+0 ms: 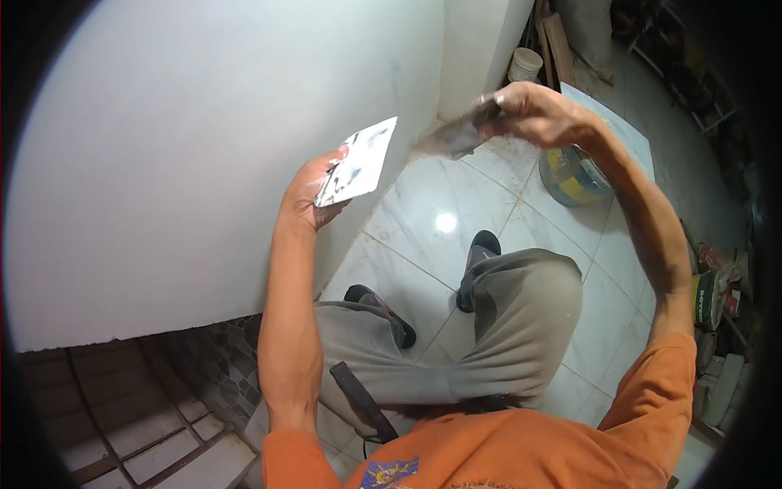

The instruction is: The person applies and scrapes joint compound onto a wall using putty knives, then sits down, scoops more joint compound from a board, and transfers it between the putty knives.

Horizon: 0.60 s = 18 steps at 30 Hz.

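Observation:
My left hand (pixel 314 191) is raised close to the white wall (pixel 179 147) and grips a flat white rectangular plate (pixel 358 161) smeared with dark marks, held at its lower edge. My right hand (pixel 533 110) is lifted higher to the right and holds a grey putty knife (pixel 460 134) by its handle. The blade points left and down toward the plate, a short gap apart from it. My legs in grey trousers and dark shoes (pixel 481 265) stand on the glossy white floor tiles below.
A bucket with a yellow and green label (pixel 574 175) stands on the tiles at right. A small white pail (pixel 525 63) and wooden boards lean near the far corner. Cans and clutter line the right edge. Brown tiled steps (pixel 122 407) sit at lower left.

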Each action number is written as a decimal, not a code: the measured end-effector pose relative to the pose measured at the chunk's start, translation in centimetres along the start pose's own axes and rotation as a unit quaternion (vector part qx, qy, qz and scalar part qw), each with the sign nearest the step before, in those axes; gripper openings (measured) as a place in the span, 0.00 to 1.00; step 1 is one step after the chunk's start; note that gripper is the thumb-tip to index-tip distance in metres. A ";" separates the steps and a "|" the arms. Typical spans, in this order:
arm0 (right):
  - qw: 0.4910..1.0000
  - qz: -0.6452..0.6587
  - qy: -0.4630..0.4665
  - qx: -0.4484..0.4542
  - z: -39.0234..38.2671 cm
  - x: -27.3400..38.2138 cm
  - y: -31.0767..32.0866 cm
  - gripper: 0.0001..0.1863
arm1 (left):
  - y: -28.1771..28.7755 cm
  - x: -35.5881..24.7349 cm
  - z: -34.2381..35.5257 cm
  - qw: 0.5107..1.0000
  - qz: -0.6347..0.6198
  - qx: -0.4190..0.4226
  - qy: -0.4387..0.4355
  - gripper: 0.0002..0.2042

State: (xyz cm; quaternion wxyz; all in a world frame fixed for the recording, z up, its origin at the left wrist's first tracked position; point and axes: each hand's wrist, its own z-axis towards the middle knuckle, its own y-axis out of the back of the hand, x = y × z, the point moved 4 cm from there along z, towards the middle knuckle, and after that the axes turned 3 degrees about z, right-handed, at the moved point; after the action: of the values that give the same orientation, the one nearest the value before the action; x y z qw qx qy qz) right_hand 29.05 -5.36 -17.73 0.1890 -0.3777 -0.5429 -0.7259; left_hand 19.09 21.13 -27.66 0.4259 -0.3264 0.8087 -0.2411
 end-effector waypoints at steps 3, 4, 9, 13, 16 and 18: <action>0.963 0.222 -0.097 -0.119 1.5 -7.9 0.7 0.12 | 0.0 -0.8 -0.9 0.994 0.050 -0.054 -0.087 0.13; 0.916 0.345 -0.095 -0.179 2.0 -10.4 0.2 0.13 | -0.6 -0.8 -1.3 0.986 0.095 -0.068 -0.116 0.13; 0.877 0.258 -0.170 -0.367 5.0 -21.9 -2.6 0.17 | -4.4 0.9 -2.7 0.958 0.227 -0.020 -0.176 0.15; 0.785 0.142 -0.273 -0.538 8.3 -22.1 -7.2 0.17 | -6.9 5.1 -3.2 0.949 0.265 -0.002 -0.168 0.15; 0.758 0.140 -0.284 -0.571 10.4 -21.9 -10.3 0.17 | -7.6 7.4 -2.9 0.950 0.290 -0.007 -0.118 0.16; 0.738 0.163 -0.284 -0.590 11.6 -22.0 -11.6 0.17 | -7.2 8.0 -2.6 0.954 0.288 -0.015 -0.081 0.17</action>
State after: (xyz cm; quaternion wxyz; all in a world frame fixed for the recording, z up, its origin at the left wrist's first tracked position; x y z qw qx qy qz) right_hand 39.24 6.41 -40.37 -0.1193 -0.6852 0.0360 -0.7177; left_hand 15.87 10.72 -25.73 0.5365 -0.1042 0.8346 -0.0689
